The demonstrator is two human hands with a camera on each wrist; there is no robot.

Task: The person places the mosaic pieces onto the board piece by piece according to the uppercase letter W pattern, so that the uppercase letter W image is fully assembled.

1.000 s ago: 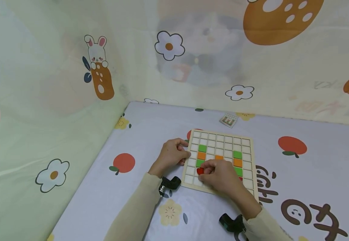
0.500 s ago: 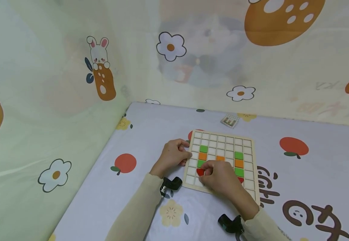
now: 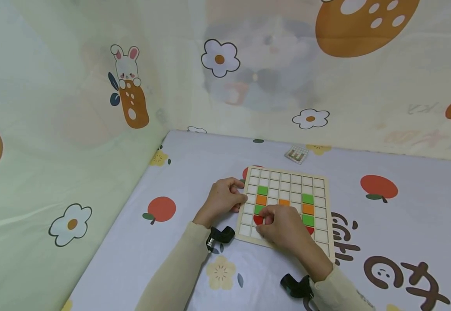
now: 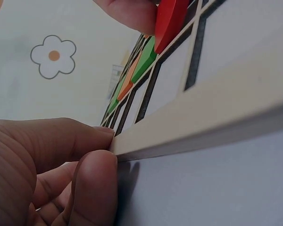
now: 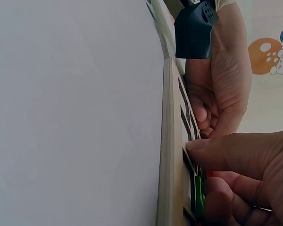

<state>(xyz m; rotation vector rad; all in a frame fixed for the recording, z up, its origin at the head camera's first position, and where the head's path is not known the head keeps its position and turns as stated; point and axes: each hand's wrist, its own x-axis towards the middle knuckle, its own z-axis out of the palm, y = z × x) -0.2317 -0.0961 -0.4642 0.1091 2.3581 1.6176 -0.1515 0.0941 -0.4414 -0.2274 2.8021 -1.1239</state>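
Note:
A wooden grid board [image 3: 244, 231] with white cells lies on the table. My left hand [image 3: 222, 199] holds its left edge, thumb and forefinger at the rim in the left wrist view. My right hand [image 3: 285, 226] pinches a small red tile [image 3: 258, 220] over the cell below a green tile [image 3: 259, 209]. In the left wrist view the red tile [image 4: 170, 23] stands tilted at its cell. Above that green tile sit an orange tile [image 3: 261, 200] and another green tile [image 3: 262, 190]. My right hand hides part of the board's middle and lower cells.
On the board's right side are a green tile [image 3: 308, 198], an orange tile [image 3: 308, 209], a lower green tile [image 3: 308, 220] and a partly hidden red tile [image 3: 310, 230]. A small pattern card [image 3: 296, 154] lies behind the board. Printed cloth covers table and walls.
The red tile has turned slightly and sits a little lower at its cell, with my right fingers still on it. My left hand keeps its place on the board's edge.

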